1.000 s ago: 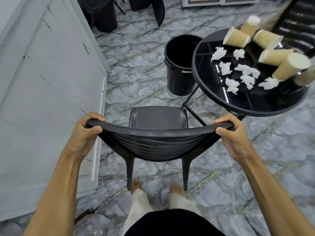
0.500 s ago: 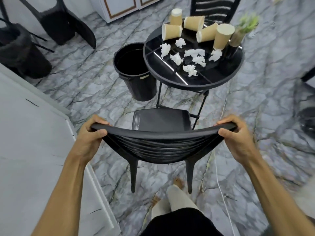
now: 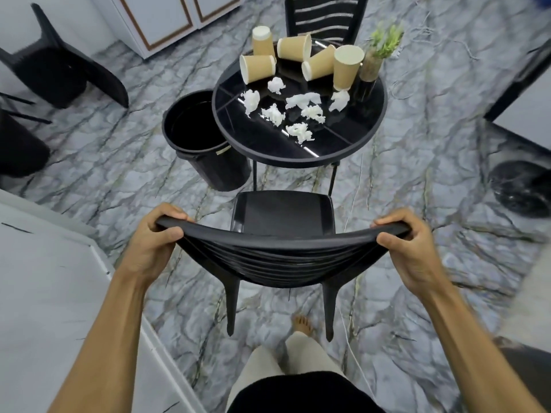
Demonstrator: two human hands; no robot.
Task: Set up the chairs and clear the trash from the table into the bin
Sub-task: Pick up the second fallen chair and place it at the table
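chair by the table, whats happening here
A person holds a black chair by the top of its backrest, left hand and right hand each with a grip on one end, facing the round black table. Paper cups and crumpled tissues lie on the table, untouched. An open black bin stands beside it.

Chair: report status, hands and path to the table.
Left hand and right hand both grip the chair top rail. Chair faces table. Bin beside table; path clear.
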